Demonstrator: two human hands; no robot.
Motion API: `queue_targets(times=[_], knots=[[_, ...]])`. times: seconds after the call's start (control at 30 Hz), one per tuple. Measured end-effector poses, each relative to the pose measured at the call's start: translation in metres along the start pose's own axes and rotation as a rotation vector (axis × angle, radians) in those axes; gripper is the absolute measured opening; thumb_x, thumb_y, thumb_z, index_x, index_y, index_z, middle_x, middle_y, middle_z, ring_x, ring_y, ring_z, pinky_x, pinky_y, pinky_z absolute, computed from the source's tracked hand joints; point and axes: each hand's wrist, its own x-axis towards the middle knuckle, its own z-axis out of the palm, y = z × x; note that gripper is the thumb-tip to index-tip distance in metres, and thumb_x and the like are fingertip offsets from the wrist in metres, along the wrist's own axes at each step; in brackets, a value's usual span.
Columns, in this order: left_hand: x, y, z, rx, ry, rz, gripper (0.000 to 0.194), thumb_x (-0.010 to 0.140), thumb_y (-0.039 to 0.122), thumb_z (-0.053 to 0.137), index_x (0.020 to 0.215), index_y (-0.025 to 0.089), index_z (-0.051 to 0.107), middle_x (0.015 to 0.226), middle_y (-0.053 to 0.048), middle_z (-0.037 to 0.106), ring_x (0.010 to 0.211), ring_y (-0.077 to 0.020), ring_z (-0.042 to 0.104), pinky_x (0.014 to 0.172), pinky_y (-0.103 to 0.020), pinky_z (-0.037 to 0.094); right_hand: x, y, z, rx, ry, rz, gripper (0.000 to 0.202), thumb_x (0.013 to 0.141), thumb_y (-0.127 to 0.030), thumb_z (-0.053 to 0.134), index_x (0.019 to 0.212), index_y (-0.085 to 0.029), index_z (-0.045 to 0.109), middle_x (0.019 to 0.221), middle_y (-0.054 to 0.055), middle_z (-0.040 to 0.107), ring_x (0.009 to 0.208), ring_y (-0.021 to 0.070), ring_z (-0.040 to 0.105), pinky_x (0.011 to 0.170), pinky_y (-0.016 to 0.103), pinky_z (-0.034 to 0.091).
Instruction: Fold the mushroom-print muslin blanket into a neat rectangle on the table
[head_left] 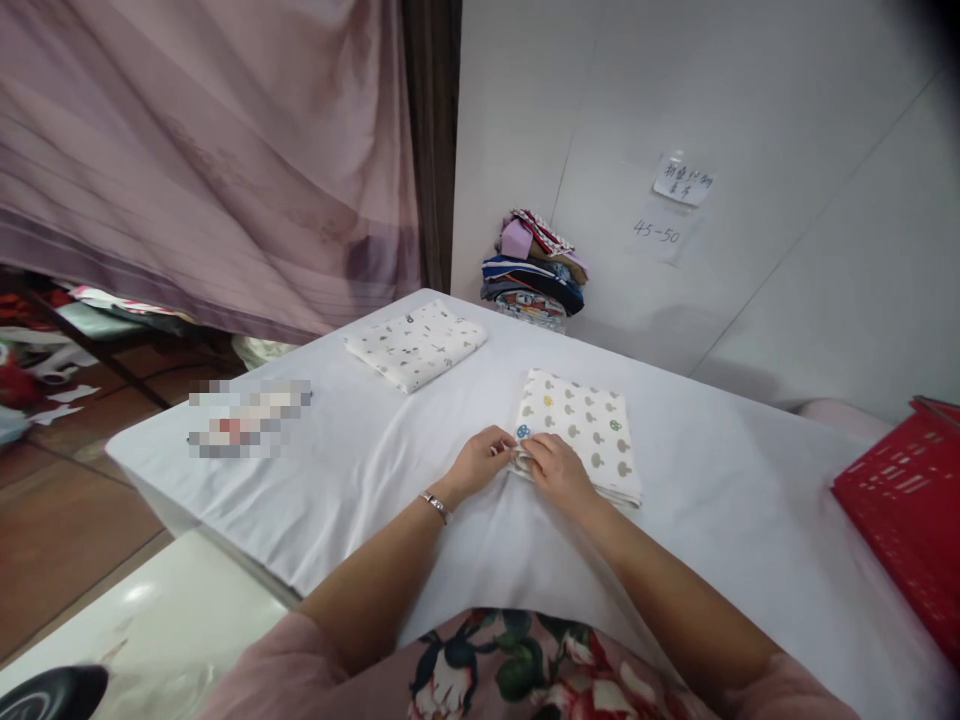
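A white cloth with rows of grey mushroom-like shapes and a few coloured ones, the printed cloth [581, 425], lies folded flat in front of me. At its near left corner, my left hand [484, 460] pinches the edge between thumb and fingers. Close beside it, my right hand [553, 470] grips the same corner, its fingers curled over the layers. The bit of fabric between the fingertips is bunched and partly hidden. Farther back on the left rests a second folded white cloth [416, 345] with small dark prints, apart from both hands.
A white-covered table [360, 460] spans the space before me. On its left lies a blurred-out item [247, 415]. A stack of folded clothes [532, 265] stands by the wall. A red plastic basket [900, 490] is at the right edge. A pink curtain [225, 150] hangs at left.
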Motion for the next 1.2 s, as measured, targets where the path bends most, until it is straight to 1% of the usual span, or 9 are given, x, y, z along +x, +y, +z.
queue_targets(times=[0.13,0.27,0.4,0.5,0.6,0.73,0.83,0.93,1.2], knots=[[-0.001,0.0,-0.004,0.052,-0.05,-0.041,0.014,0.073,0.026,0.059,0.085,0.021,0.061,0.079,0.002,0.06,0.067,-0.0108,0.054,0.064,-0.024,0.046,0.001,-0.002,-0.001,-0.024,-0.016,0.019,0.025,0.085,-0.015,0.046,0.107,-0.021,0.057,0.098,0.008,0.058,0.089,0.0212,0.051,0.076,0.033,0.043],[-0.001,0.0,-0.004,0.096,-0.083,-0.089,0.014,0.071,0.022,0.057,0.085,0.021,0.059,0.074,0.003,0.058,0.066,-0.0112,0.054,0.063,-0.024,0.045,0.005,-0.005,0.0,-0.078,-0.032,0.035,0.017,0.087,-0.022,0.047,0.1,-0.021,0.058,0.091,0.007,0.057,0.083,0.0215,0.051,0.071,0.033,0.041],[-0.002,0.003,0.001,0.134,-0.042,-0.111,0.013,0.07,0.023,0.058,0.082,0.021,0.056,0.071,0.004,0.057,0.062,-0.0111,0.053,0.059,-0.023,0.043,0.006,-0.005,0.003,-0.069,-0.004,0.035,0.016,0.088,-0.019,0.044,0.095,-0.02,0.059,0.09,0.007,0.057,0.083,0.0204,0.051,0.071,0.032,0.041],[-0.002,0.007,0.006,0.154,-0.007,-0.102,0.009,0.072,0.02,0.054,0.08,0.02,0.055,0.067,0.004,0.056,0.061,-0.011,0.052,0.058,-0.023,0.041,0.004,-0.005,0.003,-0.06,0.032,0.038,0.018,0.089,-0.018,0.042,0.096,-0.02,0.058,0.092,0.007,0.057,0.085,0.0201,0.051,0.073,0.031,0.041],[-0.002,0.011,0.008,0.182,0.011,-0.103,0.008,0.072,0.018,0.05,0.079,0.02,0.054,0.065,0.004,0.054,0.06,-0.011,0.051,0.057,-0.022,0.04,0.003,-0.006,0.002,-0.069,0.034,0.034,0.018,0.088,-0.018,0.042,0.097,-0.02,0.058,0.093,0.007,0.057,0.085,0.0199,0.051,0.072,0.031,0.041],[-0.003,0.016,0.008,0.198,0.035,-0.103,0.007,0.07,0.016,0.05,0.076,0.019,0.053,0.064,0.004,0.054,0.06,-0.0104,0.05,0.057,-0.021,0.038,0.006,-0.007,0.0,-0.094,0.009,0.03,0.019,0.086,-0.015,0.044,0.098,-0.02,0.058,0.094,0.006,0.057,0.084,0.0193,0.051,0.07,0.03,0.04],[-0.003,0.018,0.005,0.187,0.049,-0.095,0.006,0.068,0.013,0.049,0.071,0.018,0.051,0.064,0.004,0.054,0.059,-0.0097,0.048,0.057,-0.021,0.037,0.011,-0.008,0.001,-0.104,0.016,0.029,0.019,0.083,-0.011,0.045,0.092,-0.02,0.058,0.092,0.006,0.057,0.084,0.0191,0.051,0.071,0.029,0.04],[-0.003,0.019,0.004,0.174,0.054,-0.117,0.007,0.067,0.012,0.049,0.069,0.018,0.049,0.063,0.004,0.053,0.059,-0.0094,0.047,0.056,-0.02,0.037,0.014,-0.009,0.003,-0.119,0.026,0.035,0.017,0.081,-0.01,0.045,0.088,-0.02,0.058,0.089,0.005,0.057,0.083,0.0191,0.051,0.069,0.029,0.039],[-0.004,0.019,0.005,0.129,0.05,-0.148,0.007,0.067,0.012,0.049,0.069,0.018,0.05,0.063,0.005,0.052,0.059,-0.009,0.047,0.058,-0.02,0.037,0.016,-0.011,0.008,-0.178,0.032,0.065,0.019,0.079,-0.008,0.044,0.086,-0.02,0.057,0.087,0.005,0.057,0.081,0.0196,0.051,0.066,0.03,0.038]])
